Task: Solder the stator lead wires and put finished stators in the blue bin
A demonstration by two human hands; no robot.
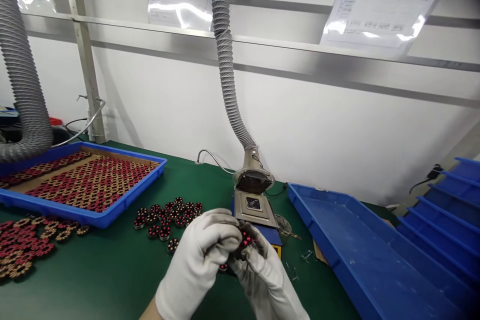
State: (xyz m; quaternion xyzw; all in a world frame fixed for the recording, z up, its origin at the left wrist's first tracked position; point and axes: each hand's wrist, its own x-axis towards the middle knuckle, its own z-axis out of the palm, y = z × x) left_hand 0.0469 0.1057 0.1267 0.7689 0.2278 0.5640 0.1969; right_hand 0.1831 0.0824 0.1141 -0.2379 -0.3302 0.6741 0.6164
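Note:
My left hand (202, 252) and my right hand (268, 277), both in white gloves with dark-stained fingertips, are closed together on a small motor stator (246, 240) with red coils. The fingers cover most of it. Beyond them stands a solder pot (258, 212) with a square metal top and a shiny square opening. To the left of my left hand, a loose group of round black-rimmed stators (165, 232) rests on the green table. A further small piece (223, 266) shows just under my hands.
A blue tray (99, 220) at left holds rows of red and copper-coloured rings, with a heap of rings (28, 245) before it. A fume hose (227, 60) hangs over the pot. At right lie a blue tray (360, 240) and stacked blue trays (446, 215).

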